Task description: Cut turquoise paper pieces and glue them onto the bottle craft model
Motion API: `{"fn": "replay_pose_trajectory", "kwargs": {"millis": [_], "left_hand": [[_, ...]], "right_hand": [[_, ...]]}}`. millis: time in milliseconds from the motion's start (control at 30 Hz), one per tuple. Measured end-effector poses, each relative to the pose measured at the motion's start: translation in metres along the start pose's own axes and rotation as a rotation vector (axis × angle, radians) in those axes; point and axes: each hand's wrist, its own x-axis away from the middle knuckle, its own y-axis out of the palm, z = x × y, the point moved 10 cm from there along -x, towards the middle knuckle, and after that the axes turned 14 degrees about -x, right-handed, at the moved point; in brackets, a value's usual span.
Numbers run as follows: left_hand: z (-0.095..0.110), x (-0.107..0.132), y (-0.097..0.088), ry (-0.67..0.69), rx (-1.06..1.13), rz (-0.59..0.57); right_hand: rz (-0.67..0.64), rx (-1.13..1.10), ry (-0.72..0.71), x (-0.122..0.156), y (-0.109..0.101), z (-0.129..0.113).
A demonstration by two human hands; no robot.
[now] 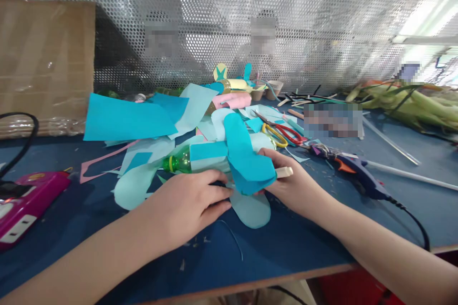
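Note:
A green plastic bottle [183, 158] wrapped in pale blue paper lies on its side, its yellow-ringed neck to the left. At its right end is a bright blue paper propeller [246, 157] with a short pale stick [285, 172] sticking out. My right hand [282, 171] is closed around this end, thumb on top; some fingertips are hidden behind the paper. Bent over the bottle's near side, my left hand [203, 195] holds it, with some fingers tucked out of sight. Rounded pale blue paper pieces [252, 210] stick out below.
Scissors with yellow and red handles [286, 133] lie behind my right hand. A blue glue gun [358, 171] with its cord is at right, a magenta power strip [32, 205] at left. Blue paper sheets [129, 119], a cardboard box [46, 62] and corn husks [411, 105] stand farther back.

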Motion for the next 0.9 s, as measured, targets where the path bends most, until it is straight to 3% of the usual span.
{"fn": "replay_pose_trajectory", "kwargs": {"millis": [233,533,900], "left_hand": [[0.000,-0.001,0.000,-0.004,0.009,-0.011],[-0.003,-0.001,0.005,-0.022,0.058,-0.075],[-0.008,0.002,0.002,-0.053,0.027,-0.001]], "right_hand": [[-0.013,0.031,-0.013,0.000,0.000,-0.003],[0.094,0.155,-0.024,-0.001,-0.017,-0.002],[0.073,0.189,0.023,0.001,-0.014,-0.007]]}}
